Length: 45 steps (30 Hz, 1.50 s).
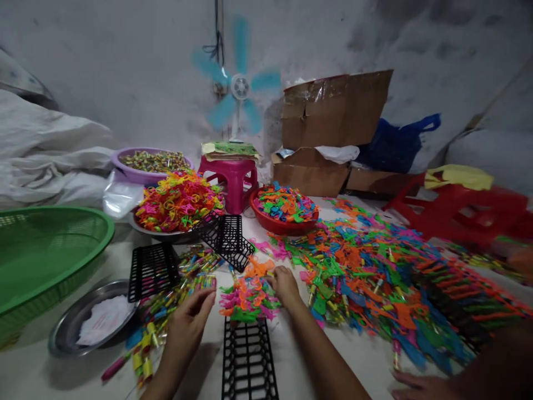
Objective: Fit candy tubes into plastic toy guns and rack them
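Observation:
A small heap of pink, orange and green plastic pieces lies at the far end of a black grid rack. To its left is my left hand, thumb and fingers drawn together; whether something is between them is too small to tell. My right hand touches the heap's right side with curled fingers, and what they hold is hidden. Beyond my left hand, small colourful tubes are spread out. Right of my right hand lies a wide pile of bright plastic pieces.
More black racks lie ahead and left, near a metal bowl and green basket. Filled basins, a pink stool with a fan, and cardboard boxes stand behind. Another person's hand is at lower right.

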Tool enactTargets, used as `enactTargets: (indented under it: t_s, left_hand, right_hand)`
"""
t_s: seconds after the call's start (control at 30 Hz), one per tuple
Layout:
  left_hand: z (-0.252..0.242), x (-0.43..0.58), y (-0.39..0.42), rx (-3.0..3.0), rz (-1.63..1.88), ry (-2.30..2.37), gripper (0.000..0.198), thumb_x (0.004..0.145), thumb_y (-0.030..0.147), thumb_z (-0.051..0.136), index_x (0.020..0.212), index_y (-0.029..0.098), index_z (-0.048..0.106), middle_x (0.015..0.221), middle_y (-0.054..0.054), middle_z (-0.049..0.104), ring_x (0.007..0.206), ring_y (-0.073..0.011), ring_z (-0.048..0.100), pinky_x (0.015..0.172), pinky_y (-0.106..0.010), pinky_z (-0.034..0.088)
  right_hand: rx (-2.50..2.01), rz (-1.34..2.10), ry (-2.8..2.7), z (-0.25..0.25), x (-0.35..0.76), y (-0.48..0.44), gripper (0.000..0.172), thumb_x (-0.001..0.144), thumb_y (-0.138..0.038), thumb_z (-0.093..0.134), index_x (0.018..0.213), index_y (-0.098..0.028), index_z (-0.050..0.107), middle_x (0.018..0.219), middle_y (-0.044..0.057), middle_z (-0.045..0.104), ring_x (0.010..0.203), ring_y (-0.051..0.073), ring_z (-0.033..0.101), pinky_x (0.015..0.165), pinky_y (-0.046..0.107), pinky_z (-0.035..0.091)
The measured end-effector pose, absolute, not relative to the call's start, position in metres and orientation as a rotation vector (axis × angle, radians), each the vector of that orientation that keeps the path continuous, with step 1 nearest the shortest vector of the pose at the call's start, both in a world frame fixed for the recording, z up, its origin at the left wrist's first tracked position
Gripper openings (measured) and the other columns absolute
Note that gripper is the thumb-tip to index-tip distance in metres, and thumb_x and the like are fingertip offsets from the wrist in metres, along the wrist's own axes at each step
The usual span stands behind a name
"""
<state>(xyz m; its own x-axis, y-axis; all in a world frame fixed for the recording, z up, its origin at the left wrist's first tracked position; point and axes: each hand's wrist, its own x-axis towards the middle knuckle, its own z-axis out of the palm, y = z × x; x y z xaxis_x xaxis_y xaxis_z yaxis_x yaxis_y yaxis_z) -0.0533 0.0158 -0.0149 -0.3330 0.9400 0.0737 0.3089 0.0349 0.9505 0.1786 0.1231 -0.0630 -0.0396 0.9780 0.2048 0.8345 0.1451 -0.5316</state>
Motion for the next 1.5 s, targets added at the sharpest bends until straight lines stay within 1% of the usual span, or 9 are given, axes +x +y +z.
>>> enactTargets:
  t_s: [0.13,0.3,0.4,0.47,0.67,0.8,0.93,1.17,1.5]
  left_hand:
    - [0.005,-0.056,-0.002,1.261,1.321,1.735,0.039,0.063,0.054,0.058,0.081,0.021,0.067,0.084,-0.005,0.069,0.077,-0.0221,0.064,0.068,-0.029,0.051]
    - [0.022,-0.035,-0.026,1.319,1.231,1.437,0.033,0.066,0.051,0.057,0.078,0.023,0.070,0.069,-0.003,0.069,0.062,-0.0196,0.063,0.057,-0.027,0.052]
    - [0.027,-0.005,-0.033,1.306,1.106,1.216,0.029,0.066,0.045,0.059,0.085,0.025,0.070,0.082,-0.004,0.070,0.073,-0.0210,0.064,0.066,-0.030,0.053]
    - [0.033,0.014,-0.036,1.275,1.135,1.145,0.031,0.063,0.040,0.064,0.090,0.025,0.069,0.093,-0.004,0.069,0.082,-0.0219,0.063,0.073,-0.031,0.052]
    - [0.043,0.013,-0.046,1.259,1.274,1.138,0.017,0.064,0.031,0.065,0.072,0.016,0.070,0.066,-0.001,0.068,0.063,-0.0162,0.060,0.063,-0.025,0.049]
    - [0.024,-0.017,-0.052,1.210,1.374,1.253,0.015,0.058,0.029,0.070,0.066,0.016,0.066,0.061,0.002,0.063,0.057,-0.0122,0.056,0.057,-0.022,0.047]
    - [-0.014,-0.037,-0.051,1.187,1.441,1.561,0.024,0.051,0.032,0.074,0.065,0.016,0.062,0.057,0.003,0.060,0.051,-0.0111,0.053,0.050,-0.021,0.045]
    - [-0.053,-0.022,-0.025,1.582,1.415,1.687,0.021,0.063,0.040,0.065,0.064,0.019,0.065,0.063,0.000,0.061,0.061,-0.0144,0.056,0.060,-0.025,0.046]
    - [-0.078,-0.006,-0.020,1.873,1.346,1.813,0.016,0.074,0.032,0.056,0.069,0.022,0.067,0.068,-0.001,0.061,0.067,-0.0156,0.056,0.064,-0.028,0.046]
  right_hand:
    - [-1.668,0.398,-1.865,-0.062,0.191,0.119,0.009,0.063,-0.017,0.060,0.059,-0.019,0.052,0.061,0.000,0.057,0.063,0.014,0.051,0.059,0.021,0.034]
    - [-1.620,0.432,-1.415,-0.030,0.222,0.091,0.023,0.068,-0.039,0.057,0.058,-0.019,0.050,0.053,-0.001,0.052,0.053,0.014,0.048,0.051,0.023,0.035]
    - [-1.390,0.564,-1.105,-0.001,0.208,0.044,0.031,0.062,-0.046,0.064,0.059,-0.018,0.053,0.052,-0.001,0.051,0.051,0.013,0.045,0.049,0.023,0.036]
    - [-1.274,0.657,-1.133,0.013,0.185,0.007,0.029,0.062,-0.043,0.066,0.059,-0.017,0.054,0.055,-0.001,0.053,0.053,0.013,0.046,0.050,0.023,0.038]
    - [-1.086,1.024,-1.410,0.024,0.142,-0.048,0.015,0.067,-0.031,0.065,0.069,-0.016,0.065,0.069,0.003,0.063,0.068,0.017,0.057,0.064,0.026,0.047]
    - [-1.054,1.000,-1.391,0.011,0.153,-0.035,0.016,0.064,-0.031,0.066,0.075,-0.020,0.070,0.082,0.004,0.066,0.081,0.020,0.058,0.074,0.031,0.047]
    - [-1.204,1.018,-1.378,-0.021,0.171,-0.018,0.017,0.060,-0.034,0.067,0.071,-0.021,0.071,0.074,0.004,0.069,0.072,0.022,0.062,0.070,0.034,0.048]
    - [-1.387,0.750,-1.433,-0.068,0.167,0.002,0.017,0.061,-0.032,0.064,0.071,-0.020,0.069,0.076,0.005,0.069,0.075,0.023,0.062,0.073,0.035,0.048]
    - [-1.403,0.810,-1.393,-0.086,0.162,0.008,0.016,0.069,-0.030,0.056,0.071,-0.020,0.068,0.072,0.002,0.067,0.069,0.018,0.061,0.067,0.029,0.047]
